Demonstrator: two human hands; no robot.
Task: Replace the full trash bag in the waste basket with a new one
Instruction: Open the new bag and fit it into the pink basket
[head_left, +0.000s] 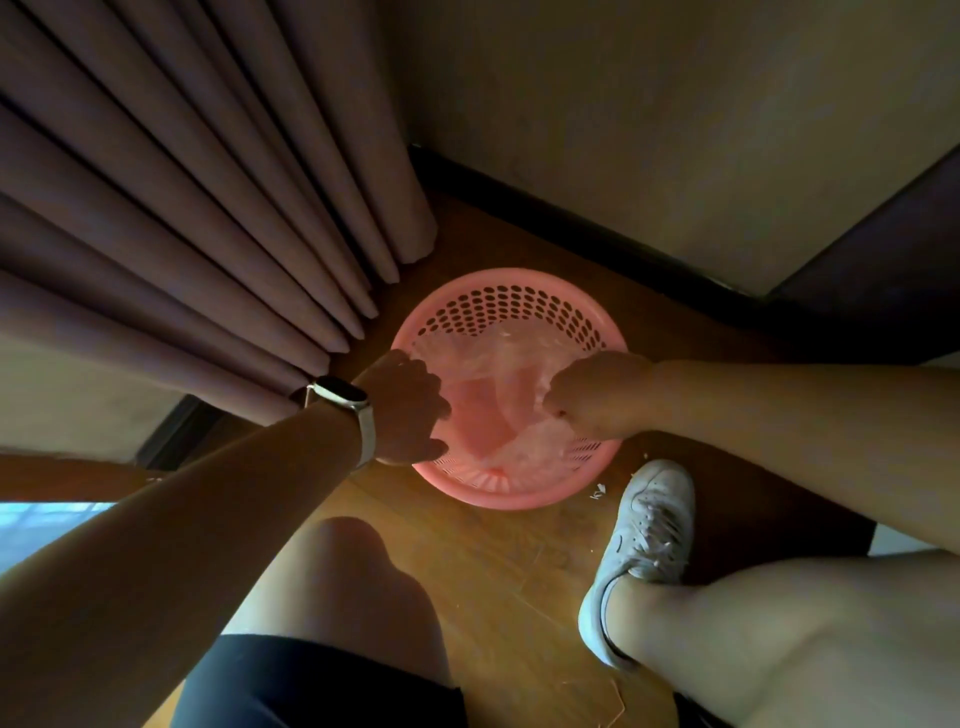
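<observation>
Left hand (410, 410) and right hand (587, 395) grip the bag (519, 353) in the basket (498, 496)
Fingers of both curl round its edge; thin, limp, light film, likely tears easily

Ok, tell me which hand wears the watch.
The left hand: a watch with a pale strap sits on its wrist. The right hand, also gripping the bag, has a bare wrist.
</observation>
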